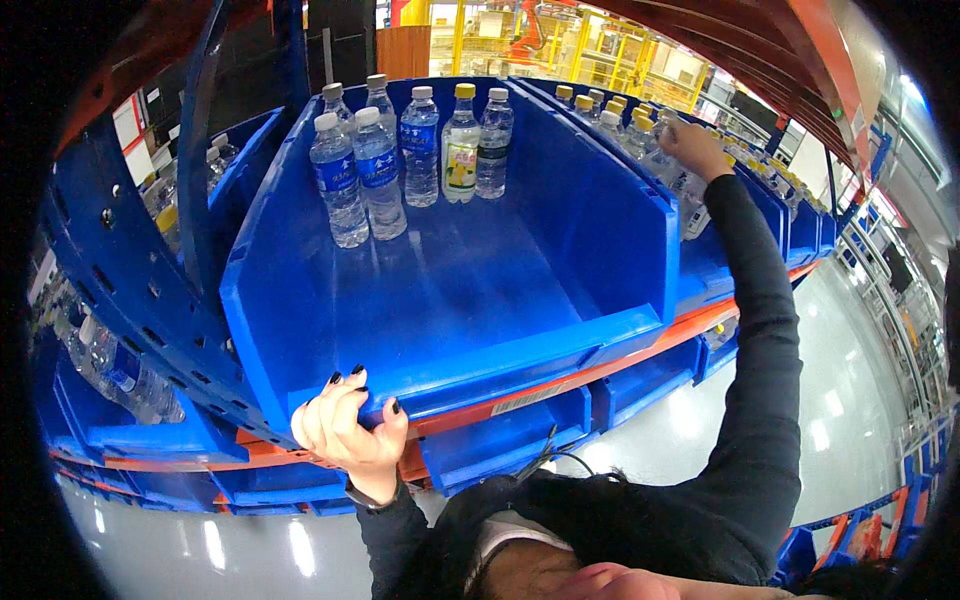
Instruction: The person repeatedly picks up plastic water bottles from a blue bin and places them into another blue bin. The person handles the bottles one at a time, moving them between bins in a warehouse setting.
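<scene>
A large blue plastic storage bin (465,292) lies in front of me. My left hand (349,427) is curled over the left end of its front lip, thumb and fingers on either side. Toward the back of this bin stand several clear water bottles (380,180), some with blue labels and white caps. Among them is a yellow-capped bottle (460,154) with a pale label. My right hand (694,150) reaches into the neighbouring bin on the right, its fingers closed around the top of a clear plastic bottle (682,184). The hand and sleeve partly hide that bottle.
Rows of yellow-capped bottles (611,120) fill the bins at right. Bottles lie in a lower-left bin (142,439). A perforated blue rack upright (142,300) rises at left, and an orange shelf beam (540,394) runs below the bins. Yellow safety fencing (615,52) stands behind.
</scene>
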Tool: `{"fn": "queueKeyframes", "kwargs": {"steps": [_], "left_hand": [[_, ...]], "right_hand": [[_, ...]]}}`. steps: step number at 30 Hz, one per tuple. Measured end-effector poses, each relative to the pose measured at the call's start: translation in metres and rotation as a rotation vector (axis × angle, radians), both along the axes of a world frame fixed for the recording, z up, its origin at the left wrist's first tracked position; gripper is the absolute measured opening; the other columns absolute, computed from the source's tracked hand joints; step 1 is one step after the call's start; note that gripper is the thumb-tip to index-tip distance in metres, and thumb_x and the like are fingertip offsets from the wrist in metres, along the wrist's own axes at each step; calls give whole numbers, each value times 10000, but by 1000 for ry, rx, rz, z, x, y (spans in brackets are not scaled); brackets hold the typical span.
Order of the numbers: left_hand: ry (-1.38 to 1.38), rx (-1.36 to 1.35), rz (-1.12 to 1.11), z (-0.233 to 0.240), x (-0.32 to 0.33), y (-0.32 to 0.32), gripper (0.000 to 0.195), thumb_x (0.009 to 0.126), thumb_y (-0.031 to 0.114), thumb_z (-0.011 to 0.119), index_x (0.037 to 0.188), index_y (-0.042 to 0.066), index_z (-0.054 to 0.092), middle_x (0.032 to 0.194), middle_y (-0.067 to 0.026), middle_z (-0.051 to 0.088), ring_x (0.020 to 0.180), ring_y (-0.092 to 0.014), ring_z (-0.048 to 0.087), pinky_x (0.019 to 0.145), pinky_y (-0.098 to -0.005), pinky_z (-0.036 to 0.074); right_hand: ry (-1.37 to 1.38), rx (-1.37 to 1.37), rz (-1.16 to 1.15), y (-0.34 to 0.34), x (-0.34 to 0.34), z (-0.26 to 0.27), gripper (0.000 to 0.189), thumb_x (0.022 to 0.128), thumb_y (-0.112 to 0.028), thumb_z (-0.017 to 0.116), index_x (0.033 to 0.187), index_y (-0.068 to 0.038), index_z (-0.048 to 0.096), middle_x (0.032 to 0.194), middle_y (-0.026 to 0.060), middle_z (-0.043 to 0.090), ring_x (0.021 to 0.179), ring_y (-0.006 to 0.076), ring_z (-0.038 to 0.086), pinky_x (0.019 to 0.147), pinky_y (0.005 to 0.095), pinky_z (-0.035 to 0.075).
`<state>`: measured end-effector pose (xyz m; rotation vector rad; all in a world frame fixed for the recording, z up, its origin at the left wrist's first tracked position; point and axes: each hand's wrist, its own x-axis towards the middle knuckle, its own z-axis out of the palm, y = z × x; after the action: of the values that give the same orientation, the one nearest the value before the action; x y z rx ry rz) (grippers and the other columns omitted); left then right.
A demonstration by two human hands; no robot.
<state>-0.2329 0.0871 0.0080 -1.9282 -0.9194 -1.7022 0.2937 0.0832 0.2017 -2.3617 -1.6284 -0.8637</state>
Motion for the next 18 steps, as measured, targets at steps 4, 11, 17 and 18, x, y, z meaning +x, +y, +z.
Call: {"fn": "queueKeyframes", "kwargs": {"steps": [4,11,17,18], "left_hand": [[13,-1,-11,0,-1,0,286,823,386,549,921,124,491,908,-28,630,830,-208,552,812,-360,338],[29,46,-18,4,-2,0,265,838,343,544,914,96,488,896,-35,639,769,-213,543,747,-341,349],[35,53,-38,7,-3,0,278,850,368,534,899,99,483,892,-35,644,763,-208,556,742,-337,350],[39,54,-38,7,-3,0,278,851,369,534,896,100,483,889,-35,645,759,-208,556,740,-336,350]], "right_hand": [[-91,152,27,-30,-8,53,337,852,-360,517,937,-40,578,854,212,623,797,376,599,704,440,471],[-91,167,-21,-118,-50,147,360,835,-302,563,1047,-12,590,950,155,631,870,235,595,808,323,443],[245,-195,206,-141,-112,146,340,759,-253,584,923,44,573,867,74,584,804,136,537,739,271,450],[248,-254,237,-141,-121,146,355,756,-286,593,908,34,569,861,70,573,798,133,537,725,264,448]]}}
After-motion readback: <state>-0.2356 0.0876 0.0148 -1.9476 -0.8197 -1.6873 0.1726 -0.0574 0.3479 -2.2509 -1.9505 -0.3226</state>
